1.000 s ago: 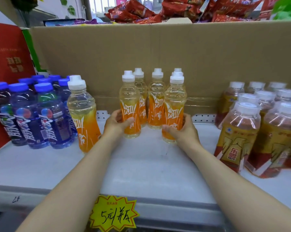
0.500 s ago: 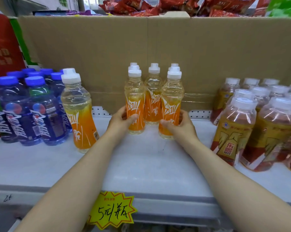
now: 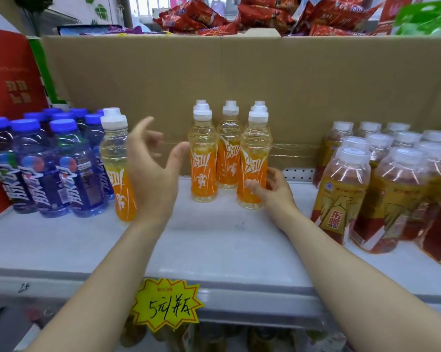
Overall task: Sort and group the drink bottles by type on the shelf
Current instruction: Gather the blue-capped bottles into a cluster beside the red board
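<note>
Several orange drink bottles point(image 3: 229, 158) with white caps stand grouped at the shelf's middle back. My right hand point(image 3: 275, 194) curls round the base of the front right orange bottle point(image 3: 255, 158), thumb in front and fingers behind. One more orange bottle point(image 3: 114, 158) stands apart to the left, against the blue-capped bottles point(image 3: 44, 168). My left hand point(image 3: 150, 174) hovers between that lone bottle and the group, fingers spread and holding nothing; it hides part of the lone bottle. Gold-and-red labelled bottles point(image 3: 381, 189) with white caps fill the right.
The grey shelf point(image 3: 214, 245) has bare surface in front of the orange group. A cardboard wall point(image 3: 239, 77) backs the shelf, with red snack packs point(image 3: 265, 13) above it. A red box point(image 3: 8, 80) stands at far left. A yellow price tag point(image 3: 167, 304) hangs on the front edge.
My left hand let go of the front left orange bottle and rose leftward, now spread in the air. The two front bottles were pushed back against the group. My right hand stays at its bottle.
</note>
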Motion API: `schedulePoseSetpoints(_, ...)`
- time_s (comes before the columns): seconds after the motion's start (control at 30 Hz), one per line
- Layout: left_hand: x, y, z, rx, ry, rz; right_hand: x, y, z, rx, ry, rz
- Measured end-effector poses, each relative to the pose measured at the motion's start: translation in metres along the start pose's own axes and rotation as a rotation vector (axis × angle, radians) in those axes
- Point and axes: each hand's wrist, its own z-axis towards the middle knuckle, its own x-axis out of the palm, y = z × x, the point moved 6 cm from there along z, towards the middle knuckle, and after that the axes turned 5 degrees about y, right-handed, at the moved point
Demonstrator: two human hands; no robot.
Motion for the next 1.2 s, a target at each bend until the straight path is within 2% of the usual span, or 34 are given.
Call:
schedulePoseSetpoints(0.03,-0.017,0.001,-0.004,0.039,-0.115,0.012,0.000,0.000,0.000,-0.004,-0.002,0.003)
schedulePoseSetpoints(0.1,-0.036,0.021,-0.009,-0.018,-0.207,0.033,-0.001,0.000,-0.001,-0.008,-0.012,0.007)
schedulePoseSetpoints(0.23,-0.043,0.050,-0.009,-0.195,-0.136,0.166,-0.001,0.001,-0.001,0.005,-0.031,-0.002)
schedulePoseSetpoints(0.33,-0.054,0.071,-0.004,-0.378,-0.140,0.153,0.000,0.002,-0.001,0.004,-0.044,-0.014)
schedulePoseSetpoints(0.43,-0.058,0.091,-0.007,-0.527,-0.003,0.267,-0.001,0.002,-0.001,0.010,-0.052,-0.023)
schedulePoseSetpoints(0.53,-0.059,0.094,-0.005,-0.531,0.094,0.325,-0.001,0.004,-0.001,-0.011,-0.067,-0.020)
schedulePoseSetpoints(0.77,-0.051,0.091,-0.010,-0.604,0.285,0.152,-0.002,0.005,-0.001,0.004,-0.061,-0.030)
schedulePoseSetpoints(0.87,-0.032,0.078,-0.018,-0.572,0.359,0.095,-0.003,0.009,-0.002,0.017,-0.063,-0.060)
schedulePoseSetpoints(1.07,0.008,0.062,-0.044,-0.621,0.578,-0.059,-0.017,0.011,-0.004,0.067,-0.186,-0.065)
schedulePoseSetpoints(1.2,0.019,0.063,-0.055,-0.630,0.756,-0.195,-0.022,0.012,-0.005,0.085,-0.208,-0.072)
